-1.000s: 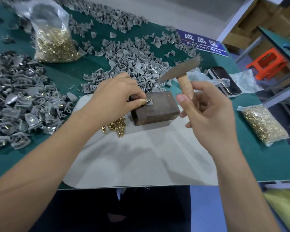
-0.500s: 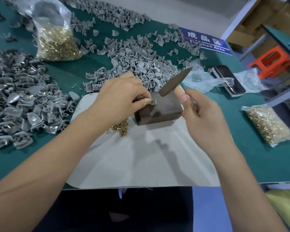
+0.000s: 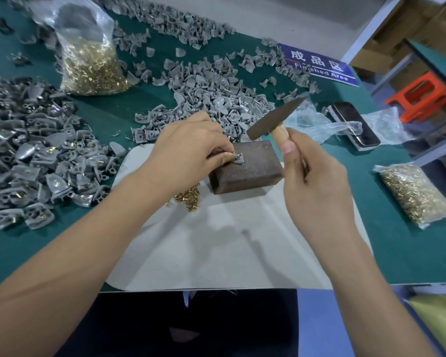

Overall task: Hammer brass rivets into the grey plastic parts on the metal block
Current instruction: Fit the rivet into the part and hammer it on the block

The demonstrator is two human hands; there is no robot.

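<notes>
Left hand: the left hand (image 3: 188, 150) pinches a small grey plastic part (image 3: 238, 160) against the top of the dark rusty rectangular metal block (image 3: 245, 167), near its left edge.
Right hand: the right hand (image 3: 317, 181) grips the wooden handle of a small dark-headed hammer (image 3: 274, 119), its head raised above the block, apart from the part.
Change: half a second ago the hammer head was lower, close to the part; now it is lifted.
Rivet: a small brass rivet (image 3: 241, 155) stands up out of the part.
Nearby: loose brass rivets (image 3: 188, 198) lie beside the block on white sheet (image 3: 216, 248).
</notes>
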